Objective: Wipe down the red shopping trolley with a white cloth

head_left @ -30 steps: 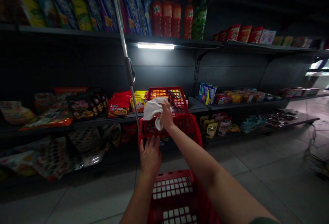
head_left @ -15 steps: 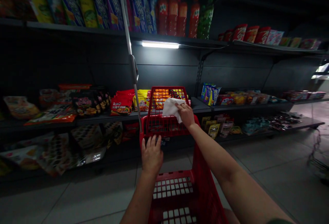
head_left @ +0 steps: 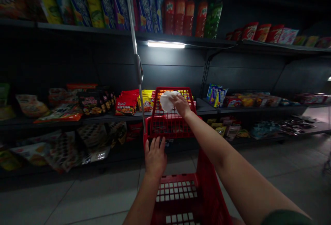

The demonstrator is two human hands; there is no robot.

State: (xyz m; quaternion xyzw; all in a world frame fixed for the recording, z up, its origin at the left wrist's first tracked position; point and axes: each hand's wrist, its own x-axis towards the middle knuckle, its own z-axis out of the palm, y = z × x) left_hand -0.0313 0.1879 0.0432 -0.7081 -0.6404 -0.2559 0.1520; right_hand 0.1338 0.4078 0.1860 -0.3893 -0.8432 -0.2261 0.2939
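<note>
A red plastic shopping cart (head_left: 214,183) with grid panels stands in front of me. My right hand (head_left: 181,104) presses a white cloth (head_left: 167,101) against the raised grid panel (head_left: 161,90) at the cart's far end. Its fingers are bent over the cloth, which covers part of the grid. Lower down and to the left, my left hand (head_left: 156,157) lies on the cart's left rim with its fingers stretched and slightly apart. The thumb cannot be made out. A metal pole (head_left: 131,21) rises from the cart's far left corner.
Dark shelves (head_left: 103,32) run behind the cart. They carry snack bags (head_left: 90,102), red noodle packs (head_left: 126,102), orange drink bottles (head_left: 180,14) and red tubs (head_left: 249,31). A light tube (head_left: 166,44) glows under the upper shelf. Tiled floor (head_left: 258,183) lies below.
My right hand has moved slightly left and up over the grid panel with the white cloth, which now looks more bunched. My left hand stays on the rim. The view has shifted a little left.
</note>
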